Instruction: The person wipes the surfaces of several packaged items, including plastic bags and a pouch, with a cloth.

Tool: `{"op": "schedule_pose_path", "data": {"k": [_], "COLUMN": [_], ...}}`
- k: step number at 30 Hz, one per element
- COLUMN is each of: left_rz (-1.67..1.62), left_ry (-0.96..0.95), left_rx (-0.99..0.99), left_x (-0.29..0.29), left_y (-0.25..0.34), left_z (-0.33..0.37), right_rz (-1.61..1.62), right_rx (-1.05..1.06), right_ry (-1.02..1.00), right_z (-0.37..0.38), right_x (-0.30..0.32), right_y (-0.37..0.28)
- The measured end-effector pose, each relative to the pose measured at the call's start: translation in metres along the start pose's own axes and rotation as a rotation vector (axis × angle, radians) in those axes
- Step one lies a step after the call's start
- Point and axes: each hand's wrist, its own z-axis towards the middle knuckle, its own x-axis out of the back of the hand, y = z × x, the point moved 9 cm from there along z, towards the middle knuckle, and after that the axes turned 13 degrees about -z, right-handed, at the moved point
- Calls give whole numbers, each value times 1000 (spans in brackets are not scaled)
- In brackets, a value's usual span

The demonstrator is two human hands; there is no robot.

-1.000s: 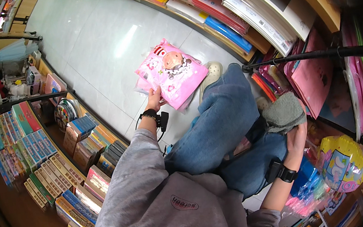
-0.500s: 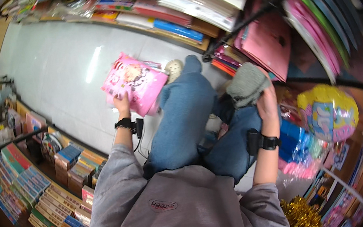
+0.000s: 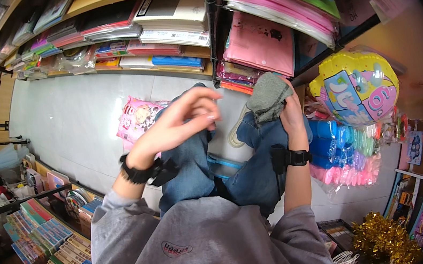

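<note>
A bunched grey cloth [image 3: 267,103] sits above my right knee, and my right hand [image 3: 291,115] is closed on its right side. In the air over my left knee is my left hand [image 3: 185,117], its fingers loosely curved and apart with nothing in them. Beyond that wrist, a pink printed plastic package [image 3: 129,123] lies on the grey floor. My left forearm and leg hide part of it. Between my knees a pale clog [image 3: 236,131] shows on the floor, with a blue strip-like thing [image 3: 222,164] nearer to me.
Low shelves with stacked paper and folders [image 3: 169,22] run along the far side. Pink folders [image 3: 258,44] stick out past a black post. A yellow foil balloon [image 3: 359,87] and blue wrapped rolls [image 3: 329,142] stand at right, gold tinsel [image 3: 383,240] nearer. Boxed books [image 3: 46,225] line the left.
My left hand has let go of the pink package and risen toward the middle. My right hand keeps the grey cloth. The view has turned toward the right-hand shelves.
</note>
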Motion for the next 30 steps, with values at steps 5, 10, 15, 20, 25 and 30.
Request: {"op": "schedule_pose_path", "data": {"k": [5,10,15,20,25,30], "left_rz": [48,640,1191,1402,1398,1142], "left_ry": [241,576,447,490,516,558], "left_rx": [236,-302,-544,-485,-543,-618], "left_x": [34,93,33,38,44,57], "left_y": [-85,-92,-47,-55,-53,-40], "left_z": [105,141,172,187,188,177], "right_rz": [47,79,25,31,-5,-38], "right_rx": [31,32,48,26,9,4], "right_ry": [26,36,47,11,-14,-3], "right_z": [-7,-10,-8,-7,-6,-5], "right_x": [28,36,47,32,24,26], "right_y": [-7,-4,-8,-7,-10,-7]}}
